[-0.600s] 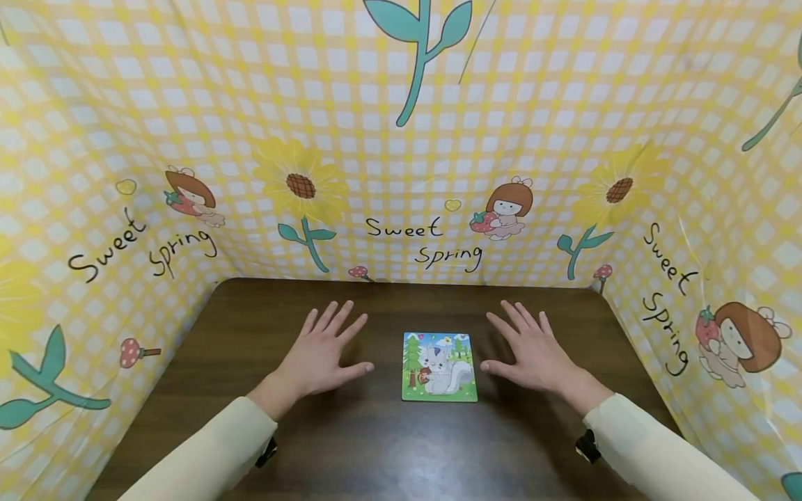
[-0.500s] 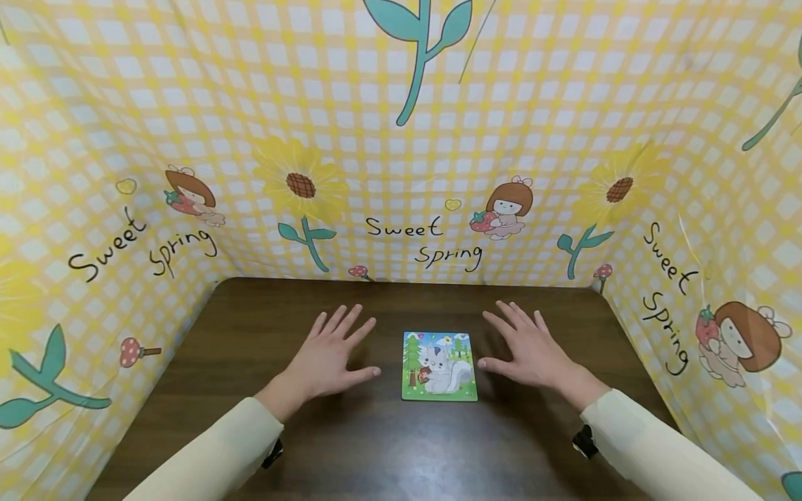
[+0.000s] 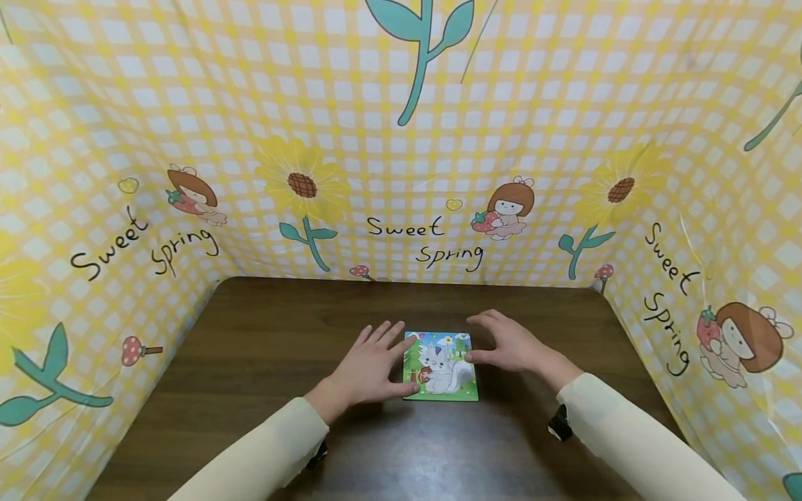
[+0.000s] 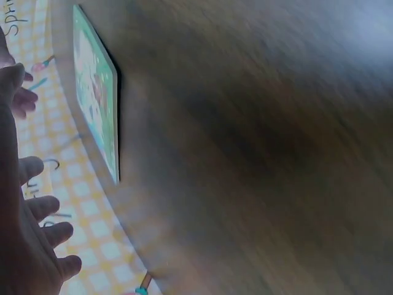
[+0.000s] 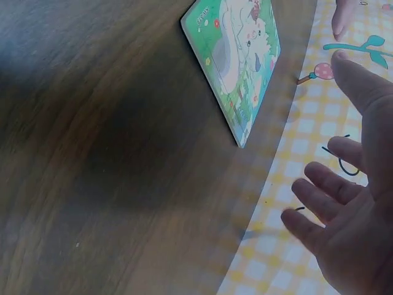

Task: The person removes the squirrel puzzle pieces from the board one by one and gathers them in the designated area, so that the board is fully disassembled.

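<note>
A thin square picture board [image 3: 441, 384], printed with a grey squirrel among trees, lies flat in the middle of the table. My left hand [image 3: 368, 369] is at its left side, fingers spread; thumb and index finger overlap the board's left edge in the head view. On the other side my right hand [image 3: 510, 346] has its thumb tip at the right edge, its fingers slightly bent. The left wrist view shows the left hand [image 4: 34, 233] raised above the table beside the board [image 4: 98, 98]. In the right wrist view, the right hand [image 5: 344, 215] is likewise apart from the board [image 5: 236, 67].
The dark wooden table [image 3: 263, 334] has rounded far corners. A yellow checked cloth [image 3: 401, 160] with flowers, cartoon figures and "Sweet Spring" lettering stands as walls at the back and both sides. Black bands [image 3: 560, 422] show under the pale sleeves [image 3: 633, 431].
Both hands have moved inward to the board, the left hand to the right and the right hand to the left. The right hand's fingers have drawn closer together. The board has stayed in place.
</note>
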`<state>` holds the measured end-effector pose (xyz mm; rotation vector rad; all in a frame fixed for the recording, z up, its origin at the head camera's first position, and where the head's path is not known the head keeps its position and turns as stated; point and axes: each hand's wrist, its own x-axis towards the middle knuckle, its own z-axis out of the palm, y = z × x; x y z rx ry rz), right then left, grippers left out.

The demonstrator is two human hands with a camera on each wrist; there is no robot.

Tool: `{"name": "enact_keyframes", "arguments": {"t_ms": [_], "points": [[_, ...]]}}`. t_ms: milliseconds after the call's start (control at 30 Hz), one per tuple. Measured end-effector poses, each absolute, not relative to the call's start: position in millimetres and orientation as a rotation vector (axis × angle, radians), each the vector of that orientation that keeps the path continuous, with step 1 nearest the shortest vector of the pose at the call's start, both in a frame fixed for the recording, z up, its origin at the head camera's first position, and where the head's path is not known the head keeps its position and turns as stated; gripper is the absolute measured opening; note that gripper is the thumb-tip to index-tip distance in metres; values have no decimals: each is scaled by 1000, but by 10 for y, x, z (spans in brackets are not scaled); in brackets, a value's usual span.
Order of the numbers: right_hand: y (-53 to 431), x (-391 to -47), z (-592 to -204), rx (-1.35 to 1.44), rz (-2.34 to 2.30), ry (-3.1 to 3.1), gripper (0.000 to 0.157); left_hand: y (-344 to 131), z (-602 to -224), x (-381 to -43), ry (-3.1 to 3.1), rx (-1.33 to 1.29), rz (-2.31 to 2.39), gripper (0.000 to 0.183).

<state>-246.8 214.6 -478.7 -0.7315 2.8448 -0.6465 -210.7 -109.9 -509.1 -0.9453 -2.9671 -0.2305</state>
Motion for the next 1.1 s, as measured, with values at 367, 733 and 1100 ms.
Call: {"name": "enact_keyframes", "arguments": {"t_ms": [367,733,1100], "points": [[2061,-2625,-5051,-745,-742,2747,60,-746,-5313,-2142,-2999,-998,-301,89],[1996,-2706,-5246,-695,-707,2778,58,-521,-5431,-2161,-3016,-1081,-287,81],[1936,-2738,-5264,-663,-712,2755,55,-529,-5591,-2178,-3050,-1154,-164,69]]}}
